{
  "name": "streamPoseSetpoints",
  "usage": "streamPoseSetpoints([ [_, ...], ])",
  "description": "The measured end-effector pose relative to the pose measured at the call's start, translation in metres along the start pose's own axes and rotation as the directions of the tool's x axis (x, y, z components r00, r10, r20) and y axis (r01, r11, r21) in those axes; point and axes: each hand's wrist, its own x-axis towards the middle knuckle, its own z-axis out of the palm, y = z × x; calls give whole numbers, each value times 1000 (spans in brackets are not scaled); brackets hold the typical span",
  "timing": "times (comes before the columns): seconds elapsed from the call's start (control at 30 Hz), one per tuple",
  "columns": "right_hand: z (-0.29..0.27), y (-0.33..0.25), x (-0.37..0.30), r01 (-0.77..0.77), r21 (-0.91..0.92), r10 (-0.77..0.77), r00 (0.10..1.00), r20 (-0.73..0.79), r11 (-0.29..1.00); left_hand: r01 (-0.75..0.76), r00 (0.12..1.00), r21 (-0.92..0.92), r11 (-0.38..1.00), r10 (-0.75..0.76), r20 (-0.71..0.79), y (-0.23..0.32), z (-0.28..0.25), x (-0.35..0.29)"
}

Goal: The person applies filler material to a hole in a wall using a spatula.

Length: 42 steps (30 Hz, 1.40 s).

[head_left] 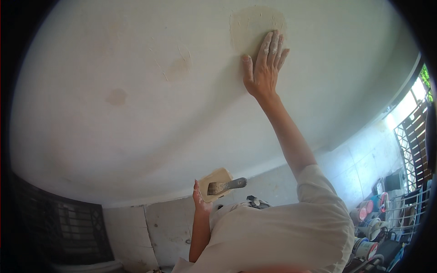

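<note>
My right hand lies flat against the off-white wall, its fingers stretched out and smeared with white putty. The fingertips touch the lower right part of a round beige patch that carries thin raised streaks. Lower down, my left hand grips a cream-coloured putty tray by its left side; part of the hand is hidden behind it. A putty knife with a grey handle and a smeared blade rests on the tray, its handle sticking out to the right.
Two smaller beige spots and some raised streaks mark the wall at left. Grey panels run below it. A dark window grille stands at lower left. Paint cans and a wire rack crowd the lower right.
</note>
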Motion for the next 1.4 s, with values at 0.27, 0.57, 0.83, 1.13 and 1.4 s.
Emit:
streamPoseSetpoints([
  [0.27,-36,46,-20,-98,41,102,989,-106,994,6,1000,80,997,-7,11,4,12,4],
  [0.57,-60,49,-25,-83,-66,74,987,-140,994,41,992,50,998,-46,120,-2,-3,18],
  [0.83,-100,-45,-71,-494,670,568,813,130,554,102,988,43,994,-106,109,-1,-8,20],
  [1.13,-94,-25,-128,-650,754,594,644,483,92,131,983,52,990,-136,124,2,-14,21],
  [1.4,-148,-59,-249,-971,236,288,219,932,-26,1,1000,40,999,-2,23,5,-5,14],
])
